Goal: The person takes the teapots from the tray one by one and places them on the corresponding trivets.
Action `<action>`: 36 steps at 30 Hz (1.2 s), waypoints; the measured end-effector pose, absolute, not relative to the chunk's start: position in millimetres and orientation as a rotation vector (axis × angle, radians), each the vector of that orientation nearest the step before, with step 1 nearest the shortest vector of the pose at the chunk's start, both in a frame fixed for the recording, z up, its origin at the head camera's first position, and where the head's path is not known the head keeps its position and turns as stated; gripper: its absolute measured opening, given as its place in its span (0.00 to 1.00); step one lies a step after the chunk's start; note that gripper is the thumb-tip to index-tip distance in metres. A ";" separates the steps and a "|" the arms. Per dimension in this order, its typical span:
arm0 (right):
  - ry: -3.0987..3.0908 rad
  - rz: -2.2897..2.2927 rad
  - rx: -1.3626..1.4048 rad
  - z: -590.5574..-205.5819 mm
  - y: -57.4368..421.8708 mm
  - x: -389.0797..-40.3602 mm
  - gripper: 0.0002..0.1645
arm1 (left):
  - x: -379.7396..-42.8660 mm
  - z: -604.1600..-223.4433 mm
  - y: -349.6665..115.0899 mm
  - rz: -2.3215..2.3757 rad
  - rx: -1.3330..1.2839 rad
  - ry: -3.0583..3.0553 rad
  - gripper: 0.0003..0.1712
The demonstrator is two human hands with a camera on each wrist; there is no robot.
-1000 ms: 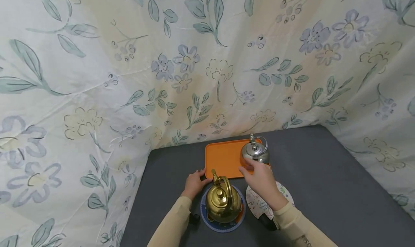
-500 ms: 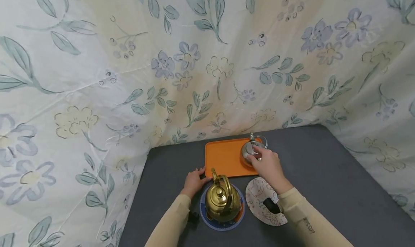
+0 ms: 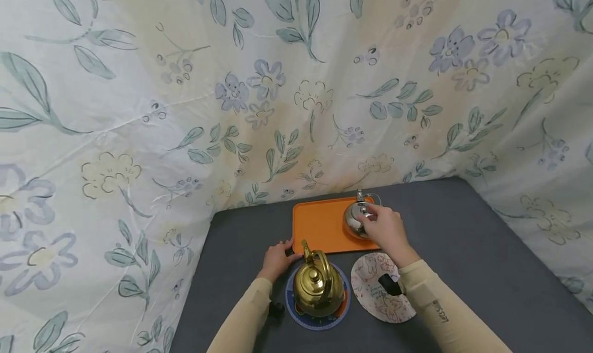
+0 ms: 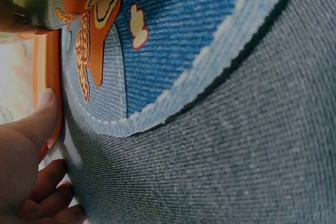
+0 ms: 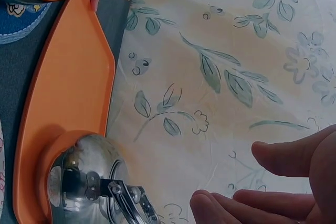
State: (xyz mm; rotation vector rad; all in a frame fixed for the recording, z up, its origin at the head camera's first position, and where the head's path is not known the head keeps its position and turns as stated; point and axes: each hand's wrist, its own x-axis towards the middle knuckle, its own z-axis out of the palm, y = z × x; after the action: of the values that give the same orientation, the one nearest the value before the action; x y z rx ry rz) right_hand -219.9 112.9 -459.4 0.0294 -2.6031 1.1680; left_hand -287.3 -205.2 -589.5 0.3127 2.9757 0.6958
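Observation:
A silver kettle (image 3: 353, 226) stands on the right end of the orange tray (image 3: 317, 224). Over its lid hovers my right hand (image 3: 388, 232); in the right wrist view, thumb and fingers (image 5: 220, 208) are apart with nothing between them. At the tray's near left corner, my left hand (image 3: 276, 260) grips the edge, the thumb (image 4: 39, 121) against the near rim and the other fingers curled at the side. A gold kettle (image 3: 315, 294) sits between my arms on a round blue denim mat (image 4: 173, 66).
Right of the gold kettle lies a round pale mat (image 3: 370, 291) with printed drawings, partly under my right forearm. Everything rests on a dark grey table (image 3: 463, 260). Floral cloth (image 3: 296, 85) hangs behind the table and along both sides.
My right hand has moved forward and right, from the silver kettle's near side to above its lid, fingertips now by the knob. The left hand, tray and kettles stay in place.

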 end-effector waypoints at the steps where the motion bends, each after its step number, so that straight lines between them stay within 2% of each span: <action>1: -2.607 1.173 0.022 -458.9 113.4 -220.5 0.31 | -287.5 -590.0 -205.0 0.696 0.316 2.977 0.42; 31: -2.695 1.111 -0.113 -456.2 138.9 -247.0 0.33 | -288.6 -585.8 -204.1 0.687 0.295 2.969 0.42; 36: -2.688 1.086 -0.155 -460.8 143.1 -253.9 0.26 | -287.9 -586.2 -204.5 0.654 0.304 2.981 0.42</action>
State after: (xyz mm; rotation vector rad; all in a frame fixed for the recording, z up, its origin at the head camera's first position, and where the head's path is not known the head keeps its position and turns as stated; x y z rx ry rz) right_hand -253.9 143.1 -460.8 -0.1552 -2.6877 1.0865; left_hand -287.9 -204.5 -586.2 0.3040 2.9812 0.6543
